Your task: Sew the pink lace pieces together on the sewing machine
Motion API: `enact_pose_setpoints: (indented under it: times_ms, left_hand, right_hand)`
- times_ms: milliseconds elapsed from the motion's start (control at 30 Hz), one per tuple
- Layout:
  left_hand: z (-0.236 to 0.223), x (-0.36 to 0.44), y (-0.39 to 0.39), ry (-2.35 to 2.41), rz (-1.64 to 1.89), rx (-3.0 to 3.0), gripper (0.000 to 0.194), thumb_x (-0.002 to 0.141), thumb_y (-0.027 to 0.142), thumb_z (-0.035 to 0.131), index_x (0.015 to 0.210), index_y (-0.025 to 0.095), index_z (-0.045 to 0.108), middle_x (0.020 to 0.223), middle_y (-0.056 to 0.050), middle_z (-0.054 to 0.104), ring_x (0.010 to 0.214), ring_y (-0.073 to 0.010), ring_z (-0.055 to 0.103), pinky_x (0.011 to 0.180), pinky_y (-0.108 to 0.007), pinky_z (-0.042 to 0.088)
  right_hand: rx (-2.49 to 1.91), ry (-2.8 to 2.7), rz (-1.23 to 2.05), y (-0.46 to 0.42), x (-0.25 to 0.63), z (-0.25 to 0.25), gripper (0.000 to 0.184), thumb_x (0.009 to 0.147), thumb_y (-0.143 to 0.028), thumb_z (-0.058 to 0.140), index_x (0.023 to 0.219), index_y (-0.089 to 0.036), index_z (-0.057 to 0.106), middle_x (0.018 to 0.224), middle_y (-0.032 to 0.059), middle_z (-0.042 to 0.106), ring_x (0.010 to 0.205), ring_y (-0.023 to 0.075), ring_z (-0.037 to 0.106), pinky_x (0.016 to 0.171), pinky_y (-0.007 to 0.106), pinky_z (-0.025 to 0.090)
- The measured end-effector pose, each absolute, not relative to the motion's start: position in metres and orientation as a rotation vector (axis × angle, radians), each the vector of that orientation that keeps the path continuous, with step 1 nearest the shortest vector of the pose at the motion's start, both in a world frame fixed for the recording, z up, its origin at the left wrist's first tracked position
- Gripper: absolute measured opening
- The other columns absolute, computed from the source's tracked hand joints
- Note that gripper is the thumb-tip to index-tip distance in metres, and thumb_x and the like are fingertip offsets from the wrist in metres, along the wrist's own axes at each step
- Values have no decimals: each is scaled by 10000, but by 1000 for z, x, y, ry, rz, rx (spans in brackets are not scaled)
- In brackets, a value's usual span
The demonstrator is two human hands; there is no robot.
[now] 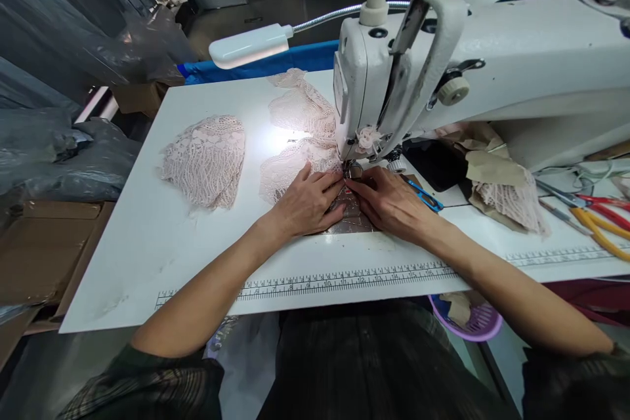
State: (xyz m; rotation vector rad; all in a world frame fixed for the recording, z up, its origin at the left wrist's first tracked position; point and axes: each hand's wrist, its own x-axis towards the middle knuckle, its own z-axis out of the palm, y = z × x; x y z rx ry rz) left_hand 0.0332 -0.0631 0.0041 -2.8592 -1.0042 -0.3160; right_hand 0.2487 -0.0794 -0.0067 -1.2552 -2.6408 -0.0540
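A white sewing machine stands over the table, its needle area partly hidden by my fingers. Pale pink lace lies left of the presser foot and runs up to it. My left hand rests palm down on the lace edge, fingers stretched and a little apart. Close to the foot on the other side, my right hand has its thumb and index finger pressed together at the work; what they grip is too small to make out. Beneath both hands shows the metal plate.
A separate lace piece lies on the left of the white table. To the right are a blue thread snipper, a black phone-like object, more lace and yellow-handled scissors. A lamp hangs above.
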Motion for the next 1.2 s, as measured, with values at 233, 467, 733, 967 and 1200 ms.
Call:
enact_pose_setpoints:
  times_ms: [233, 467, 733, 967, 1200]
  left_hand:
    - [5, 31, -58, -1026, -316, -2913, 421, 945, 360, 502, 1255, 92, 596, 1386, -166, 544, 1199, -296, 568, 1065, -521, 409]
    - [2, 27, -52, -1040, -339, -2952, 457, 946, 410, 502, 1287, 112, 568, 1416, -162, 515, 1266, -306, 523, 1099, -553, 383]
    - [0, 25, -46, -1037, -394, -2990, 499, 937, 477, 514, 1269, 107, 565, 1393, -172, 532, 1222, -294, 557, 1105, -578, 366]
    - [-4, 25, -43, -1050, -396, -2984, 545, 945, 511, 493, 1312, 109, 526, 1378, -164, 540, 1226, -290, 552, 1107, -576, 354]
    - [-6, 25, -45, -1098, -409, -2950, 558, 928, 518, 507, 1320, 121, 515, 1379, -179, 534, 1231, -310, 542, 1098, -580, 337]
  right_hand:
    - [-1333, -2625, -37, -81, 245, -4, 386, 973, -177, 388, 1323, -152, 551, 1126, 201, 558, 982, 303, 536, 834, 450, 455]
    - [-1202, -2535, 231, -70, 262, -6, 399, 970, -257, 396, 1307, -163, 589, 1136, 176, 545, 865, 239, 585, 785, 391, 506]
    - [-1271, -2346, 629, -46, 282, 4, 491, 1014, -454, 285, 937, -176, 682, 902, 91, 627, 756, 197, 582, 723, 331, 499]
    - [-1415, -2277, 482, -43, 275, -6, 538, 1003, -531, 247, 930, -163, 633, 1068, 130, 611, 772, 207, 592, 711, 347, 482]
    - [-1497, -2255, 266, -56, 269, -14, 353, 965, -449, 392, 1030, -166, 592, 1131, 150, 561, 769, 223, 572, 667, 368, 483]
